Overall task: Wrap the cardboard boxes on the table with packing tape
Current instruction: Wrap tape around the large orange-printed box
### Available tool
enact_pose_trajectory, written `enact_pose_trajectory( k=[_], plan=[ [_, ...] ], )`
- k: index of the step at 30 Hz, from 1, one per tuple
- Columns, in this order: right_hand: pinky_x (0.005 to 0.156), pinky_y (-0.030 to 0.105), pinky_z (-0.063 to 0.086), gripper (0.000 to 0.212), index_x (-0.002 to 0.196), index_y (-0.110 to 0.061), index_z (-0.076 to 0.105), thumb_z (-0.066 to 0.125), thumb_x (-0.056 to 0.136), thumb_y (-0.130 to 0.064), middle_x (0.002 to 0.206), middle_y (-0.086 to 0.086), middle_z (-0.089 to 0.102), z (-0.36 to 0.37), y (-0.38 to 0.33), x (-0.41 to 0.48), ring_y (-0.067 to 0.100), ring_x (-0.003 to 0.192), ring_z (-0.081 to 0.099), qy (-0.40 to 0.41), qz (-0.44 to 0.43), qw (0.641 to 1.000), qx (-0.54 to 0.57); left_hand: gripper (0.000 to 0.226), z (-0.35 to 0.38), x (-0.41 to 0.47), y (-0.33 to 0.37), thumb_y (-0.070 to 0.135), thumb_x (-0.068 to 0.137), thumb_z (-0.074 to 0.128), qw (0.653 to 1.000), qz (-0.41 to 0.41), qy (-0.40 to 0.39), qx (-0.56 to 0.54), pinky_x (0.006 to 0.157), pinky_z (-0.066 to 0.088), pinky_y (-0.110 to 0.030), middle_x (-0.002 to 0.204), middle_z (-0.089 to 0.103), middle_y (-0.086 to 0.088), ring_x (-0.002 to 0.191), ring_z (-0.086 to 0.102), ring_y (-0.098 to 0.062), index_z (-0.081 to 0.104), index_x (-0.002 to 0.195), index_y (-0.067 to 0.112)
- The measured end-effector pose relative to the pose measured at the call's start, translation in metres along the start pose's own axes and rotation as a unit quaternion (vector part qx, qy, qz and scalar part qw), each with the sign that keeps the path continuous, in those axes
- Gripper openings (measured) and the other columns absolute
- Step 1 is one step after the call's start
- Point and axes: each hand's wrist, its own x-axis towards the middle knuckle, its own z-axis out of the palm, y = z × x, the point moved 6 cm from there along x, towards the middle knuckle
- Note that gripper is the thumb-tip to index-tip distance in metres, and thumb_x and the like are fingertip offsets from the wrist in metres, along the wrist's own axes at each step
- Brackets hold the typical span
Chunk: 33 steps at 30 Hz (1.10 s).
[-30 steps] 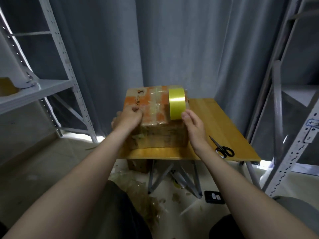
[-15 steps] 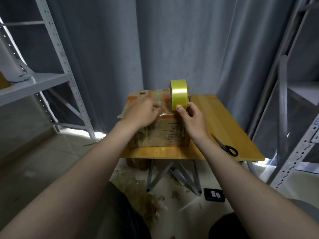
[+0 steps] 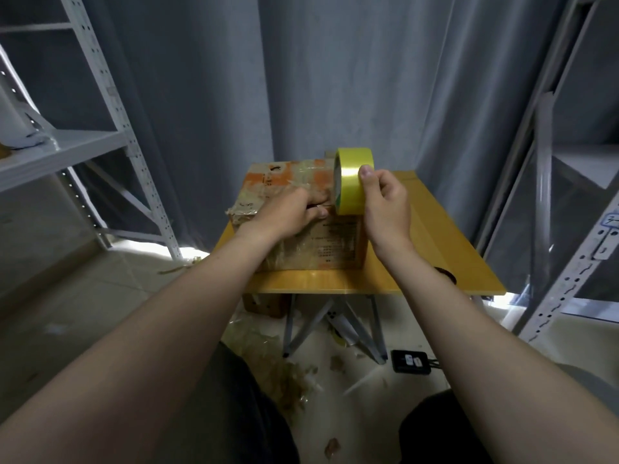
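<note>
A worn brown cardboard box [image 3: 284, 177] with orange print and old clear tape stands on the small wooden table [image 3: 335, 283]. A yellow roll of packing tape [image 3: 351, 172] stands on edge over the box's top right edge, gripped by my right hand [image 3: 385, 202], thumb on its outer face. Flat on the box's near top edge lies my left hand [image 3: 291, 212], fingers pressing toward the roll. Whether a strip of tape runs under those fingers is hard to tell.
Black scissors [image 3: 445, 274] lie on the table at the right, mostly hidden by my right forearm. Metal shelving stands at left [image 3: 110, 95] and right [image 3: 569, 262]. Tape scraps, a small box [image 3: 264, 304] and a black device [image 3: 412, 361] lie on the floor under the table.
My right hand has shifted up along the roll, thumb now near its top. My left hand slid right along the box top to the roll. The head camera moved slightly.
</note>
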Motion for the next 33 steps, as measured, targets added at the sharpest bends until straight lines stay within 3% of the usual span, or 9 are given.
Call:
enact_pose_trajectory(
  k=[5,8,10,12,15,19,25,33],
  plan=[
    [0.053,0.010,0.036,0.037,0.072,-0.028,0.053,0.054,0.103,-0.049,0.060,-0.021,0.051,0.001,-0.002,-0.019,-0.005,0.058,0.045,0.012,0.022,1.000,0.009,0.037,0.003,0.001,0.000,0.041,0.102,0.061,1.000,-0.011,-0.008,0.007,0.098,0.053,-0.043,0.135,0.069,-0.001,0.122,0.062,-0.028,0.065,0.139,0.037],
    [0.069,0.014,0.048,0.026,0.100,-0.029,0.070,0.053,0.104,-0.048,0.092,-0.015,0.073,0.005,0.002,-0.026,0.001,0.085,0.066,-0.056,0.025,0.998,0.008,0.036,0.003,-0.002,0.002,0.048,0.103,0.056,1.000,-0.003,-0.001,0.008,0.095,0.054,-0.044,0.131,0.071,0.000,0.119,0.063,-0.028,0.066,0.137,0.040],
    [0.075,0.020,0.052,0.030,0.107,-0.026,0.073,0.054,0.104,-0.048,0.100,-0.006,0.077,0.005,-0.001,-0.027,0.008,0.094,0.071,-0.064,0.016,0.998,0.008,0.037,0.004,-0.003,0.002,0.051,0.103,0.054,1.000,-0.006,0.006,0.015,0.095,0.054,-0.045,0.132,0.070,0.000,0.119,0.063,-0.029,0.064,0.137,0.042],
    [0.074,0.026,0.057,0.035,0.099,-0.024,0.075,0.054,0.103,-0.051,0.088,0.001,0.079,0.005,-0.001,-0.029,0.014,0.086,0.075,-0.051,0.024,0.998,0.019,0.037,0.005,-0.002,-0.001,0.048,0.103,0.055,1.000,-0.017,0.014,0.022,0.097,0.053,-0.047,0.135,0.069,-0.001,0.123,0.062,-0.031,0.062,0.139,0.044],
    [0.063,0.023,0.056,0.035,0.088,-0.024,0.072,0.054,0.102,-0.051,0.072,0.003,0.077,0.005,0.011,-0.046,0.015,0.070,0.076,-0.056,0.069,0.996,0.017,0.038,0.006,0.000,-0.002,0.044,0.104,0.056,0.999,-0.029,0.031,0.022,0.101,0.051,-0.047,0.141,0.066,0.003,0.128,0.060,-0.030,0.062,0.142,0.040],
    [0.072,0.033,0.057,0.035,0.091,-0.019,0.071,0.054,0.105,-0.046,0.072,0.005,0.077,-0.002,0.031,-0.069,0.018,0.072,0.075,-0.045,0.110,0.993,0.026,0.042,0.007,0.001,-0.004,0.047,0.103,0.058,0.999,-0.041,0.035,0.006,0.110,0.047,-0.047,0.147,0.061,0.007,0.137,0.055,-0.024,0.062,0.143,0.035],
    [0.056,0.015,0.050,0.036,0.086,-0.024,0.069,0.055,0.101,-0.054,0.070,0.002,0.076,0.002,0.030,-0.082,0.012,0.065,0.074,-0.009,0.121,0.992,0.026,0.043,0.007,0.002,-0.007,0.048,0.102,0.059,0.999,-0.042,0.031,0.009,0.110,0.047,-0.047,0.147,0.061,0.007,0.137,0.055,-0.024,0.061,0.143,0.035],
    [0.052,0.018,0.051,0.032,0.091,-0.020,0.071,0.058,0.103,-0.046,0.078,-0.001,0.076,0.001,0.045,-0.105,0.016,0.063,0.076,0.005,0.182,0.982,0.049,0.043,0.008,0.001,-0.007,0.048,0.102,0.059,0.998,-0.043,0.035,0.005,0.107,0.046,-0.045,0.147,0.061,0.007,0.137,0.054,-0.025,0.060,0.143,0.035]
  ],
)
